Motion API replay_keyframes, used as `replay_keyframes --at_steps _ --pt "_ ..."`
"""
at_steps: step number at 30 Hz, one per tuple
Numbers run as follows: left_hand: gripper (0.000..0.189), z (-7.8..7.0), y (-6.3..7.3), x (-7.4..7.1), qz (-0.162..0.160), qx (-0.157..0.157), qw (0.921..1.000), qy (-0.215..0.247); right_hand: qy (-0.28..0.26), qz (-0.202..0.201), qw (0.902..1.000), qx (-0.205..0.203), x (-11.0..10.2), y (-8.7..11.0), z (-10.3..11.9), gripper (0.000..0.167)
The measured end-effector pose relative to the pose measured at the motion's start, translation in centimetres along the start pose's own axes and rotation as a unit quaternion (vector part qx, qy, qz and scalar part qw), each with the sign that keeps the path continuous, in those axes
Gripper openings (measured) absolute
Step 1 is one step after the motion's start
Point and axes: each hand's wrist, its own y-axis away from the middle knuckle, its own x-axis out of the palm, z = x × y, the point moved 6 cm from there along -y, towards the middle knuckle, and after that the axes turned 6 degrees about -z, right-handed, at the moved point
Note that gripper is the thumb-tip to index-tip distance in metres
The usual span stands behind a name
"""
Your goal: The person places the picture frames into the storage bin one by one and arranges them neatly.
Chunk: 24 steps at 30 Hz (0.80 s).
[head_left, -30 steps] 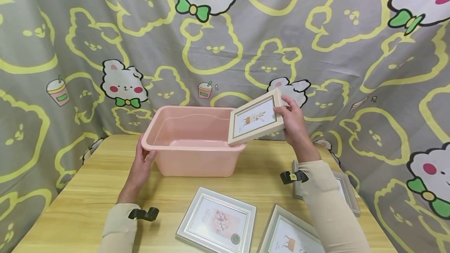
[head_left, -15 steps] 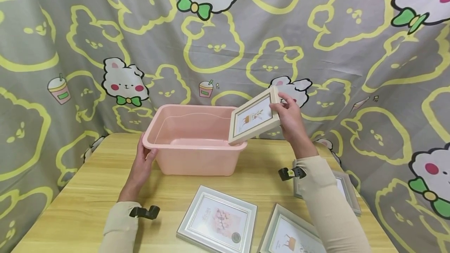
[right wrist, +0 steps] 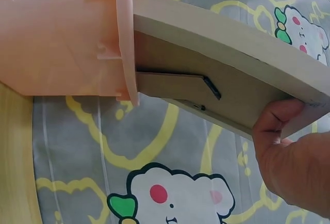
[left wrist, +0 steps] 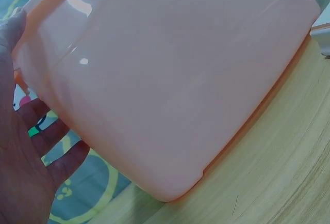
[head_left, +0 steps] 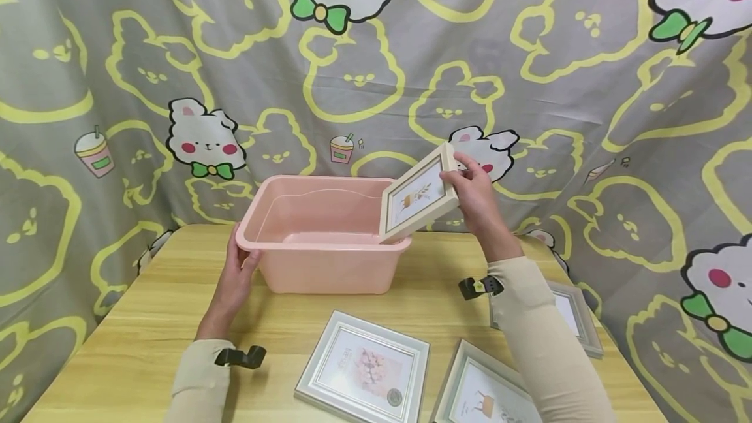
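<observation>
Upright on the pale yellow wood-grain tabletop (head_left: pixel 147 325) stands the pink rectangular plastic tub (head_left: pixel 329 271)! Nearer, a silver picture frame with a pink floral print (head_left: pixel 367 371) lies face up; just right, a grey-green rectangular frame (head_left: pixel 482 389), partly cut off; farther right, a taupe rectangular frame (head_left: pixel 571 315), partly hidden!

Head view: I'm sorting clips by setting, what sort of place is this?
Probably a makeshift indoor workspace: a grey cartoon-printed fabric curtain hangs behind a yellowish wood-grain table bearing a pink rectangular plastic tub.
</observation>
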Motion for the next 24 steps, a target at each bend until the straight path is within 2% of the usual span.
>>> replay_keyframes --at_steps 8,15,24 --pt "0.069 0.2 0.2 -0.2 0.003 -0.001 1.0 -0.002 0.003 0.012 0.9999 0.006 1.1 -0.1 -0.6 0.059" --pt "0.069 0.3 0.2 -0.2 0.003 -0.002 1.0 -0.007 0.003 0.002 0.9999 0.014 1.6 -0.2 -1.1 0.059" --pt "0.067 0.1 -0.1 0.0 0.008 0.012 0.9999 -0.001 0.046 0.011 0.9989 -0.004 2.3 -0.4 -1.4 0.06"
